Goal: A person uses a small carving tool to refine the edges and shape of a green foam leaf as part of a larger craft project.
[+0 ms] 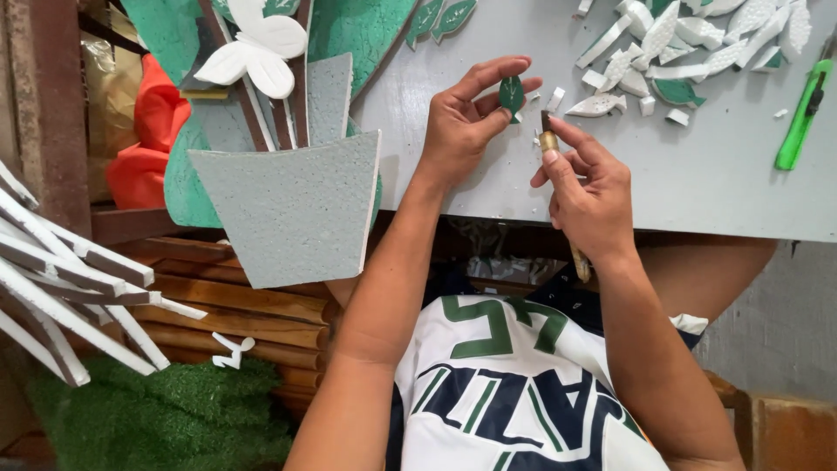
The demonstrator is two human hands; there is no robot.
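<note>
Over a grey desk strewn with foam scraps, the left hand pinched a green leaf upright between thumb and fingertips, face turned to the knife (gold-collared) clasped in the right hand.

left hand pinches green foam leaf; right hand grips small brush just beside it, over grey table.

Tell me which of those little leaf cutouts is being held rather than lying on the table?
The small dark green leaf, pinched in the left hand's fingertips. The other leaves lie in a pile on the grey table.
</note>
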